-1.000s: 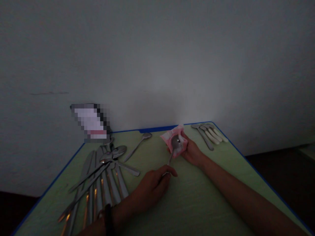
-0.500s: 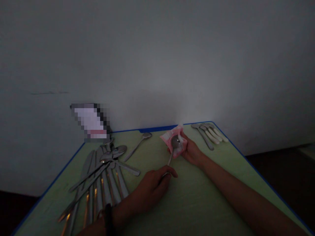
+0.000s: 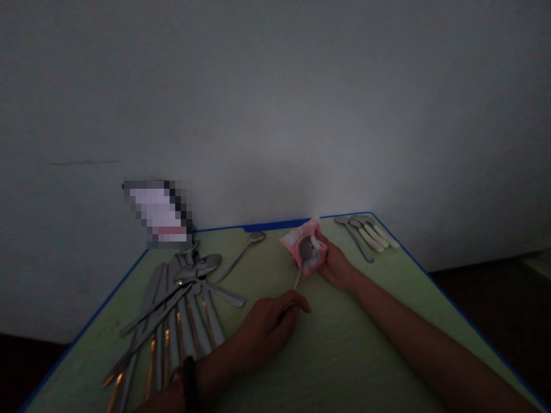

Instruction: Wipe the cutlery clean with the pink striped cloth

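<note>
Between my two hands is a metal spoon point(image 3: 307, 249), its bowl up and away from me. My left hand point(image 3: 270, 324) is closed on the handle end, wearing a dark band at the wrist. Behind the bowl, my right hand point(image 3: 336, 265) holds a pink and white cloth or tissue point(image 3: 294, 241), which wraps round the bowl's back and sides. Some of the right fingers are hidden behind the cloth. Another spoon point(image 3: 257, 236) lies alone on the table, beyond my left hand.
Left on the green, blue-edged table point(image 3: 344, 350) lies a pile of knives point(image 3: 185, 330) with crossed spoons point(image 3: 209, 264) on top. Several spoons point(image 3: 368, 234), some white-handled, lie at the far right. A blurred-out phone-like screen point(image 3: 157, 212) stands at the far left, before the wall point(image 3: 275, 103).
Hardly anything differs. Both hands keep their places on the spoon and cloth; only the shine on the spoon's bowl shifts slightly.
</note>
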`<act>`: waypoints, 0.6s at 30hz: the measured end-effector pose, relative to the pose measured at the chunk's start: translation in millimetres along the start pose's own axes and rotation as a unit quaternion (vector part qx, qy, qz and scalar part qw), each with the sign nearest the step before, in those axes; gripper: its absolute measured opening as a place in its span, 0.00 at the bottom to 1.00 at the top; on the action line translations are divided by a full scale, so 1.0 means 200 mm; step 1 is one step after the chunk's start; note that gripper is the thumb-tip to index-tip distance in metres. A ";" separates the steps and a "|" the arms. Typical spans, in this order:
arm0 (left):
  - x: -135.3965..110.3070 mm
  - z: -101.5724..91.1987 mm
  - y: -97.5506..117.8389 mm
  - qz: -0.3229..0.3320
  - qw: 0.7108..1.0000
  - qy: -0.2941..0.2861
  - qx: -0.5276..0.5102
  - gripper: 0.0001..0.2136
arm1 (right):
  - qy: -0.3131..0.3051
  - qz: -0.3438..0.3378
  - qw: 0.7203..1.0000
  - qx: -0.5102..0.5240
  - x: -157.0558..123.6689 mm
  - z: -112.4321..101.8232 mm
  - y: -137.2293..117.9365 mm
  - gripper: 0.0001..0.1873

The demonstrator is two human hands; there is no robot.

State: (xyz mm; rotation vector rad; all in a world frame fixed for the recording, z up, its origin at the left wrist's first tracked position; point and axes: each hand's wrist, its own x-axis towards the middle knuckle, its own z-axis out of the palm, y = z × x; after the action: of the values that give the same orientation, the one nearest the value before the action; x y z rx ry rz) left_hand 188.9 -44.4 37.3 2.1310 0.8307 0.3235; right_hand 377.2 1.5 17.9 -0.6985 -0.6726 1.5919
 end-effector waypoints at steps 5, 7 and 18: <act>0.00 0.01 -0.01 0.008 1.000 0.004 0.015 0.12 | 0.009 0.000 1.000 0.017 0.01 -0.01 0.01 0.15; 0.00 0.01 -0.01 0.005 1.000 0.003 0.022 0.12 | 0.008 0.005 1.000 0.014 0.01 -0.02 0.01 0.16; 0.00 0.01 -0.01 0.006 1.000 0.003 0.030 0.12 | 0.001 0.006 1.000 -0.017 0.00 -0.01 0.00 0.18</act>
State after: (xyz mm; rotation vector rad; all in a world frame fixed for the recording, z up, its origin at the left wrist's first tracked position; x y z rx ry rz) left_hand 189.5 -43.9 33.4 2.1925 0.8397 0.3153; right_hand 378.5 2.3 15.7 -0.7304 -0.6961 1.5927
